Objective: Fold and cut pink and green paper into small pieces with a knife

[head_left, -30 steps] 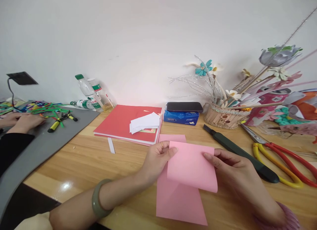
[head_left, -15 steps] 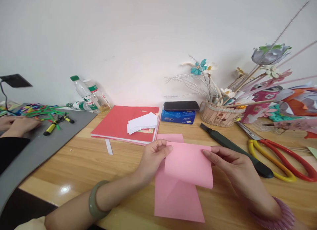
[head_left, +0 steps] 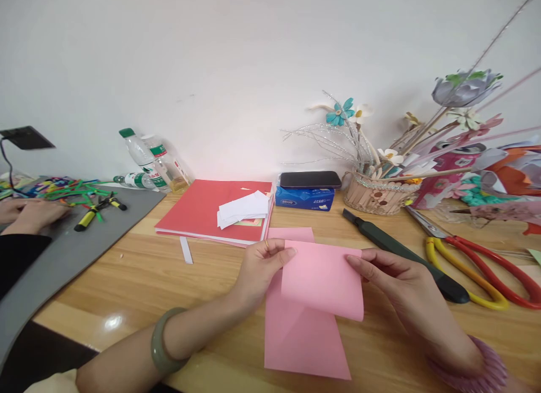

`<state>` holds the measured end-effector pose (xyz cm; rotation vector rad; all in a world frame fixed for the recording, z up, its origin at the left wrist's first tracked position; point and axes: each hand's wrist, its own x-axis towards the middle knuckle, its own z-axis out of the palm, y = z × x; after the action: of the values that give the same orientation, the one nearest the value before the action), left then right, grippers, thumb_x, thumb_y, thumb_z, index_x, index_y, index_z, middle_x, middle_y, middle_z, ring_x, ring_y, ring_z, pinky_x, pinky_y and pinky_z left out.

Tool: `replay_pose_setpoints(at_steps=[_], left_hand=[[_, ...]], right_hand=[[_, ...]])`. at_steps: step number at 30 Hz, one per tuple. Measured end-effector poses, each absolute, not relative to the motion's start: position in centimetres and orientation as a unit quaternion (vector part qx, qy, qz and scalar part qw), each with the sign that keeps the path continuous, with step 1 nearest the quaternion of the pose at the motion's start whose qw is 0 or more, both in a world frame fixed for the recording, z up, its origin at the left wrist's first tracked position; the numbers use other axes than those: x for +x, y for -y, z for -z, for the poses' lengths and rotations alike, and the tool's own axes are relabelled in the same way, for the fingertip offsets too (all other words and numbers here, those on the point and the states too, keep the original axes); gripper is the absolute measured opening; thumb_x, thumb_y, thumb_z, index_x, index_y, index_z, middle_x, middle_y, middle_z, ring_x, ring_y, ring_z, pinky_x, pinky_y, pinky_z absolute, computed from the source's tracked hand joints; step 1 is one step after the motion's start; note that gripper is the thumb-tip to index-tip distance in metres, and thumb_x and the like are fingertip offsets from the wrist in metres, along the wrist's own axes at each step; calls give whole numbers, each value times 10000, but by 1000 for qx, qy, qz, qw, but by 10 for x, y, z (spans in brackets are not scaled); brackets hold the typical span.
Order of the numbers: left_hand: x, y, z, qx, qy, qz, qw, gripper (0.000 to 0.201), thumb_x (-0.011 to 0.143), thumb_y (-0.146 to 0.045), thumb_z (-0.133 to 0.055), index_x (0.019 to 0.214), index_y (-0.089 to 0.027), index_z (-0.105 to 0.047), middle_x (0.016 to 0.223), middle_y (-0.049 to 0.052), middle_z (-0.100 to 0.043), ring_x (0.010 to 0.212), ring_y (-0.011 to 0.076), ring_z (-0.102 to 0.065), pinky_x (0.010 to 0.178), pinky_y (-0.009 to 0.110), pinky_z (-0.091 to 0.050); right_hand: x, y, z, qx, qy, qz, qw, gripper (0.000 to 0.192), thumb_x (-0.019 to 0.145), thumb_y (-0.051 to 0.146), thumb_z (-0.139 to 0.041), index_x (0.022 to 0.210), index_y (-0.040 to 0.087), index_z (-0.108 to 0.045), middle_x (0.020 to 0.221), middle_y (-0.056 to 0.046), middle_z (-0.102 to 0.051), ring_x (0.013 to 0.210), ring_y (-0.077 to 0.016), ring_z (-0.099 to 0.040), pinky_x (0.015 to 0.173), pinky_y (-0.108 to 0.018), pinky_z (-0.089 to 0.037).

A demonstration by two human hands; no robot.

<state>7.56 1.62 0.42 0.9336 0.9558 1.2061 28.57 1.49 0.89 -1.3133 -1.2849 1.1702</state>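
A sheet of pink paper [head_left: 323, 280], bent over at its lower edge, is held up between my two hands. My left hand [head_left: 264, 266] pinches its upper left corner with thumb and fingers. At the upper right corner, my right hand [head_left: 391, 277] grips it the same way. Beneath the held sheet, another pink paper [head_left: 302, 345] lies on the wooden table, partly covered by it. Whether the upper and lower pink pieces are joined is hidden behind the held sheet.
Behind my hands lie a red book [head_left: 198, 210] with white paper slips [head_left: 243, 210], and a blue tissue pack [head_left: 304, 198] under a phone [head_left: 310, 180]. A dark green tool [head_left: 406, 255] and scissors [head_left: 465, 257] sit right. Another person's hands [head_left: 36, 212] rest at left near pliers [head_left: 95, 212].
Almost nothing differs. My hands keep the same grip on the pink paper, and the view has shifted very slightly.
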Motion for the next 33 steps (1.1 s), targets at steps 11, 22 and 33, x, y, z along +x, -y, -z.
replay_pose_setpoints(at_steps=[11, 22, 33], left_hand=[[78, -17, -8, 373, -416, -552, 620, 184, 622, -239, -795, 716, -149, -665, 680, -15, -651, 617, 83, -562, 613, 196, -439], [78, -16, -9, 381, -428, -546, 611, 189, 599, -254, -799, 661, -138, -664, 629, -16, -636, 580, 80, -534, 582, 197, -413], [78, -17, -9, 389, -437, -541, 603, 199, 603, -268, -791, 636, -139, -643, 603, -19, -618, 562, 88, -522, 568, 208, -405]], right_hand=[[286, -15, -9, -539, 522, -475, 461, 260, 612, 470, -730, 669, 220, -687, 704, -6, -652, 652, -141, -551, 592, -227, -447], [285, -15, -9, -545, 529, -459, 461, 278, 602, 482, -730, 675, 216, -691, 715, -21, -664, 672, -170, -575, 608, -252, -474], [285, -13, -11, -549, 529, -456, 459, 263, 592, 479, -739, 674, 232, -699, 728, -16, -670, 684, -171, -585, 617, -250, -478]])
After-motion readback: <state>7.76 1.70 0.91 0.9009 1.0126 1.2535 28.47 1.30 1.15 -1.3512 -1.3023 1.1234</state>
